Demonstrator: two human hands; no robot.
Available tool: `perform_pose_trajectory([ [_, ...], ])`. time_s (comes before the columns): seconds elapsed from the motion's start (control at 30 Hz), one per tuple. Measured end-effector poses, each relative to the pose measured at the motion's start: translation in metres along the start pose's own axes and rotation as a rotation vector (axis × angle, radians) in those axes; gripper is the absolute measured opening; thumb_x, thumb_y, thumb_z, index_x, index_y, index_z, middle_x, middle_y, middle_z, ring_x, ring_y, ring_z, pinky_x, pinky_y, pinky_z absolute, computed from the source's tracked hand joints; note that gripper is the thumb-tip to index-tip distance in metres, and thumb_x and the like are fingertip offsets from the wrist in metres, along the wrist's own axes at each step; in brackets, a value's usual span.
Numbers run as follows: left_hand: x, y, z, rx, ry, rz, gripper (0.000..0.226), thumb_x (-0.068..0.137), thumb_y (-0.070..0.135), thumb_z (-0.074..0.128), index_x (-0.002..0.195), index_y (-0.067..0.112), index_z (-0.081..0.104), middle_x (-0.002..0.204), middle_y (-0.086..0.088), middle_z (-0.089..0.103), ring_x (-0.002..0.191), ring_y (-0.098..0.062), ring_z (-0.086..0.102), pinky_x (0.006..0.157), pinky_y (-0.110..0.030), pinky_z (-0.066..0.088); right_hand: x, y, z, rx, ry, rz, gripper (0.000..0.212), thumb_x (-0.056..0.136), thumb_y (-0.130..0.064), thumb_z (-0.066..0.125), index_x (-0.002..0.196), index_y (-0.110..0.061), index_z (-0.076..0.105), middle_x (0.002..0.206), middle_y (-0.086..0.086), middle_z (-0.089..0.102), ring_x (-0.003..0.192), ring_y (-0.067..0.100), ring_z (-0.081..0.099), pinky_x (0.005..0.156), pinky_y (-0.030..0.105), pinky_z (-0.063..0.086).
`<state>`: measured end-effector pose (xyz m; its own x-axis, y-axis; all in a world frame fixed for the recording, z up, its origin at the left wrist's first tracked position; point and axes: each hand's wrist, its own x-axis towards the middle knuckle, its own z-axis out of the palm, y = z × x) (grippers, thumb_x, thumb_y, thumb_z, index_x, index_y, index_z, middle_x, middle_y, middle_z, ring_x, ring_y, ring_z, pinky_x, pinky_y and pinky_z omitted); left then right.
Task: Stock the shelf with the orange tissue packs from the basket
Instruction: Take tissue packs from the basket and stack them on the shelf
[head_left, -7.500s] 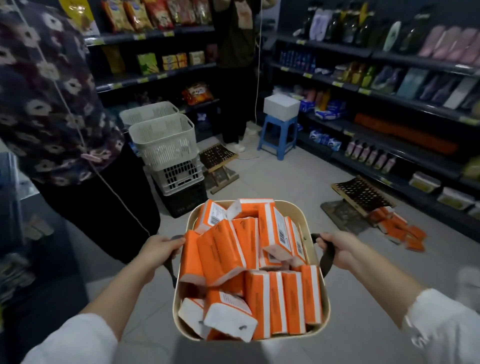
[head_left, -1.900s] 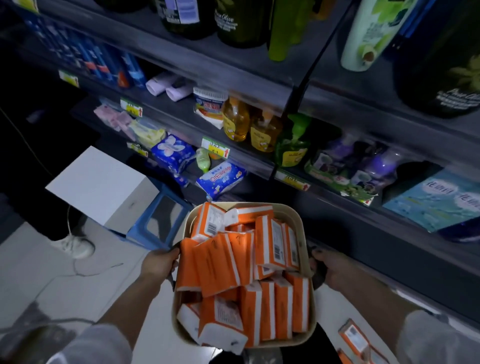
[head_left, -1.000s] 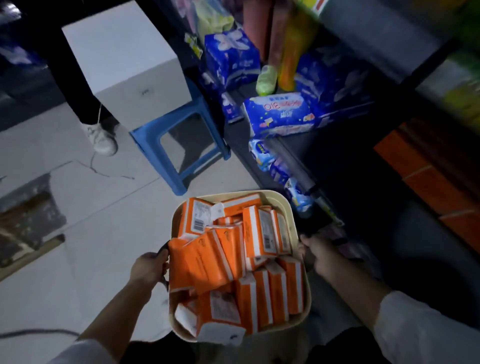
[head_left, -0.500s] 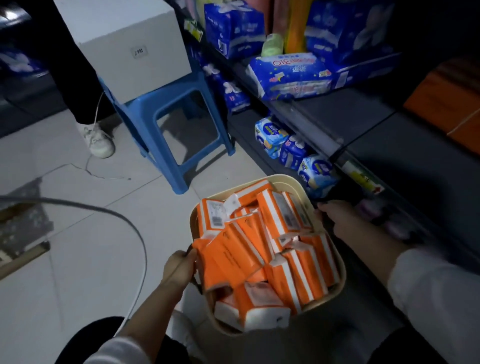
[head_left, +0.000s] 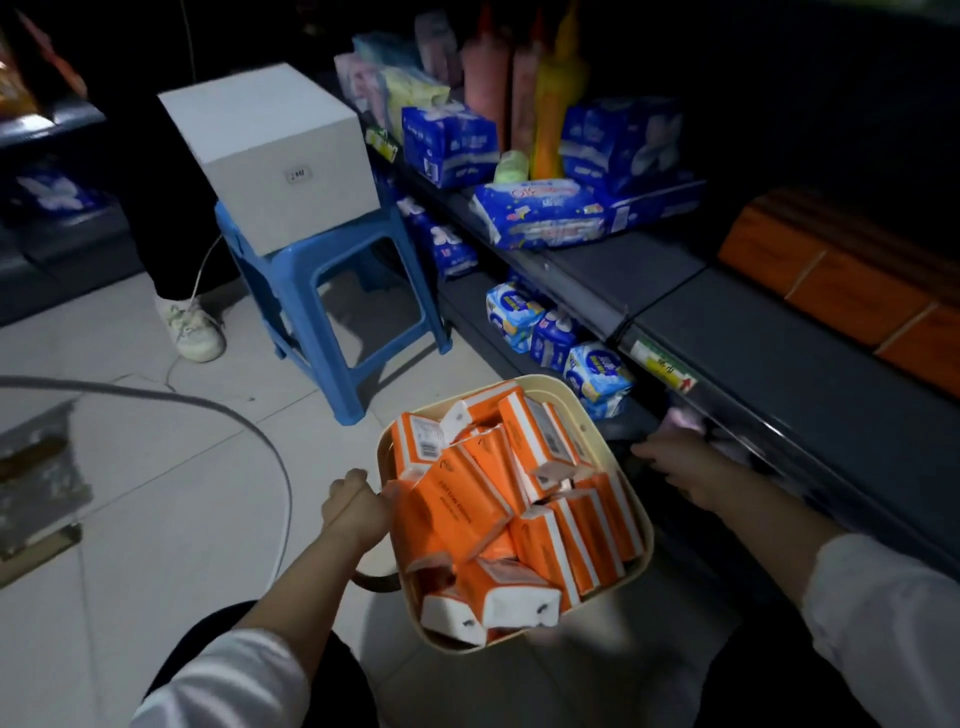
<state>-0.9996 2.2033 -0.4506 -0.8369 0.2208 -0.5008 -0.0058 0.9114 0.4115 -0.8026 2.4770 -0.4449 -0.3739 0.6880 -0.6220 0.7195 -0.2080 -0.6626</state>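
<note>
- step in hand, as i judge it: getting the load into place. i hold the cream plastic basket (head_left: 558, 387) low beside the dark grey metal shelf (head_left: 779, 374), and no pack is out of it yet.
- the orange-and-white tissue packs (head_left: 467, 499) lie heaped in the basket, piled above its rim, none in my hands.
- my left hand (head_left: 356, 506) is at the basket's left side, fingers (head_left: 345, 486) curled round its dark handle.
- my right hand (head_left: 685, 470) reaches to the basket's right side, near the shelf edge. it is too dark there to tell whether those fingers grip the handle or only touch it.
- i cannot tell whether the basket sits on the pale tiled floor (head_left: 156, 493) or hangs just above it.
- at the back of the shelf, a row of orange blocks (head_left: 852, 296) looks like the same stock, with bare shelf in front.
- next, i'd say: settle the basket on the floor, clear of the blue plastic stool (head_left: 311, 280), free my right hand, lift a top pack and stand it against that orange row.
</note>
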Motion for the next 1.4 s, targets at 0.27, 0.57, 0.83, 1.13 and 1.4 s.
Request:
perform_pose_trajectory([
  [0.27,-0.064,0.036,-0.025,-0.219,0.022,0.280,0.057,0.091,0.036,0.055,0.138,0.009,0.037,0.137,-0.014,0.048,0.120,-0.031,0.050,0.099,-0.041,0.044,-0.081,-0.015,-0.003,0.035,-0.013,-0.215,0.024,0.086,-0.006,0.058,0.063,-0.013,0.054,0.060,0.003,0.051,0.057,0.013,0.046,0.053,0.024,0.035],
  [0.57,-0.076,0.046,-0.026,-0.407,0.017,0.376,0.049,0.093,0.032,0.053,0.137,0.015,0.039,0.131,-0.008,0.053,0.112,-0.026,0.053,0.095,-0.038,0.046,-0.102,-0.012,0.023,-0.025,-0.012,-0.300,0.021,0.086,-0.020,0.062,0.105,-0.015,0.056,0.097,-0.001,0.062,0.079,0.009,0.057,0.064,0.022,0.042],
  [0.83,-0.024,0.064,-0.006,-0.420,-0.041,0.342,0.044,0.092,0.034,0.054,0.131,0.017,0.046,0.121,-0.005,0.058,0.104,-0.023,0.058,0.095,-0.042,0.047,-0.043,-0.017,0.052,-0.258,0.019,-0.248,0.061,0.078,-0.037,0.068,0.132,-0.017,0.049,0.133,0.004,0.054,0.112,0.017,0.055,0.089,0.027,0.044],
  [1.13,0.023,0.083,0.007,-0.342,-0.105,0.361,0.043,0.092,0.039,0.053,0.132,0.024,0.045,0.118,0.004,0.055,0.105,-0.018,0.055,0.093,-0.045,0.049,0.026,-0.031,0.095,-0.513,-0.061,-0.320,0.091,0.067,-0.048,0.075,0.140,-0.012,0.034,0.135,0.009,0.048,0.122,0.025,0.048,0.097,0.032,0.042],
  [1.4,0.034,0.103,0.004,-0.308,-0.121,0.439,0.042,0.090,0.037,0.057,0.128,0.022,0.050,0.114,0.003,0.058,0.102,-0.015,0.055,0.087,-0.044,0.052,0.043,-0.035,0.094,-0.519,0.029,-0.284,0.030,0.071,-0.027,0.066,0.097,-0.013,0.064,0.094,0.005,0.068,0.088,0.022,0.064,0.071,0.023,0.045],
])
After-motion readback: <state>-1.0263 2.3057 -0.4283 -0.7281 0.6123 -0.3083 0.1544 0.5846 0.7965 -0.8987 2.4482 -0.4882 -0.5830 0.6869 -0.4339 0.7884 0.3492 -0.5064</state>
